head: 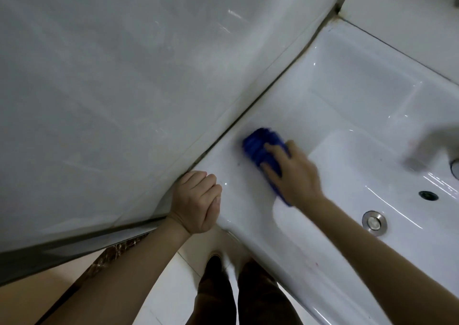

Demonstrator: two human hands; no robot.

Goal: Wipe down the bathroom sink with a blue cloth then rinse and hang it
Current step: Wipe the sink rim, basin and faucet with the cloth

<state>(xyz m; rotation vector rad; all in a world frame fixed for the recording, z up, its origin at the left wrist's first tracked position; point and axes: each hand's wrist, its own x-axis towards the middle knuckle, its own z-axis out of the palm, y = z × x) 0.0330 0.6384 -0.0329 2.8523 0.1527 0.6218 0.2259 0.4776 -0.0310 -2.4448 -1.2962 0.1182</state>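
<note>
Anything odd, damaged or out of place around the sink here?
Only grime: the dark seam between the white ceramic sink and the glossy wall panel looks dirty, worst at the back corner. The folded blue cloth under the right hand looks normal.

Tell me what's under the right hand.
The cloth, pressed flat on the sink by the right hand. Part of the cloth and the sink surface beneath it are covered.

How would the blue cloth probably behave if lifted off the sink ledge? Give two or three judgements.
Probably floppy: the blue cloth lies bunched in folds under the right hand. Likely light, since flat fingers alone control it. It should slide easily on the glossy sink.
</note>
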